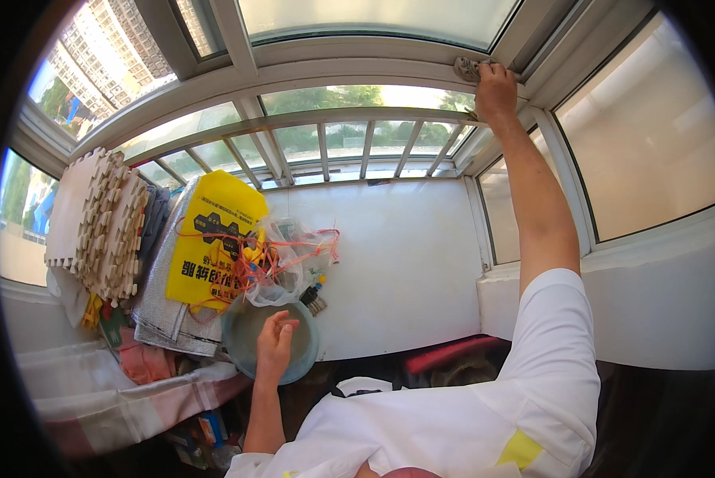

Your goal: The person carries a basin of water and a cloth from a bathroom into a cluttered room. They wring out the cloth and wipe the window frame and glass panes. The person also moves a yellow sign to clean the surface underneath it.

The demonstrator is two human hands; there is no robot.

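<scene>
My right hand (496, 92) reaches far out and presses a crumpled greyish cloth (468, 69) against the window frame's horizontal rail (357, 67), close to its right corner. Part of the cloth is hidden under the fingers. My left hand (275, 345) hovers over a round pale-blue plastic basin (312, 349), holding nothing, its fingers loosely bent and partly apart. Cloudy-looking liquid seems to fill the basin, though its depth cannot be told. Beside the basin's far rim lies a clear plastic bag (294, 257) tangled with red plastic string (327, 236).
A metal guard rail (369, 149) runs before the lower window, behind a white tabletop (393, 269). At left stand stacked foam puzzle mats (88, 221), silver insulating sheet (160, 316) and a yellow printed bag (229, 203). A pinkish checked cloth (148, 412) hangs at lower left.
</scene>
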